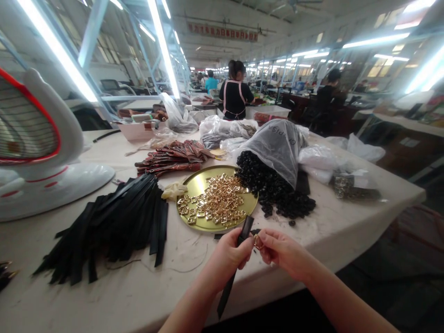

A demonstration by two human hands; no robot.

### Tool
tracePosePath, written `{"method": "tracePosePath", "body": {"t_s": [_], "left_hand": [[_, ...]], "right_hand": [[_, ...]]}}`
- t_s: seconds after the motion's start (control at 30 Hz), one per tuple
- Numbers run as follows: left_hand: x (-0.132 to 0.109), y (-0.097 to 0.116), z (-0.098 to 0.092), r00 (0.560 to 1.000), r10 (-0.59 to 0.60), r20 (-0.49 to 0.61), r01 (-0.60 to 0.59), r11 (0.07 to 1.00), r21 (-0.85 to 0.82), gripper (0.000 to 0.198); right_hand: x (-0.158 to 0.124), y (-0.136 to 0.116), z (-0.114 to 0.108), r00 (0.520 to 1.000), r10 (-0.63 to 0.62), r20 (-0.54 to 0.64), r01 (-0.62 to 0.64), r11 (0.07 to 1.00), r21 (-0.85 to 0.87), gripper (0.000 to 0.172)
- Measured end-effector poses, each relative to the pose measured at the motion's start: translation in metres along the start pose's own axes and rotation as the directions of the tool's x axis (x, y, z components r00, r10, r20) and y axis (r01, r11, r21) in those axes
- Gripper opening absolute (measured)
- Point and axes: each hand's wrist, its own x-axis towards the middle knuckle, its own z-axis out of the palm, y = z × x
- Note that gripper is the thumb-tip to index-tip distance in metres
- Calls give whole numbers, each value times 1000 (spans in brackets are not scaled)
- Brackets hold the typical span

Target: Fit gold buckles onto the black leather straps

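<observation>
My left hand (234, 249) is closed round a black strap (227, 296), whose upper end sticks out above the thumb and whose lower end hangs toward the table's front edge. Close beside it, my right hand (281, 249) pinches a small gold buckle (257, 242) between thumb and fingers. A short dark piece shows behind the buckle, partly hidden by the hands. Just beyond both hands lies a round gold tray (194, 180) with a heap of gold buckles (222, 199) on it.
Black straps (118, 226) are piled at left, near a white fan (58, 175). Reddish-brown strips (173, 157) lie behind the tray. Small black pieces (263, 185) spill from a plastic bag (274, 148) at right. Further back, a person (236, 92) in an apron stands facing away.
</observation>
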Motion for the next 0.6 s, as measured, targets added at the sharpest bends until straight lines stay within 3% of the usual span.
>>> {"method": "tracePosePath", "body": {"t_s": [0.33, 0.47, 0.6], "left_hand": [[12, 0, -13, 997, -69, 22, 66, 990, 123, 22], [15, -3, -17, 995, -82, 60, 72, 985, 154, 21], [18, -4, -19, 990, -93, 102, 79, 987, 138, 18]], "right_hand": [[3, 1, -6, 985, -154, -82, 101, 886, -453, 32], [7, 4, -8, 977, -180, -113, 114, 891, -440, 26], [9, 1, -8, 989, -130, -68, 94, 918, -386, 22]]}}
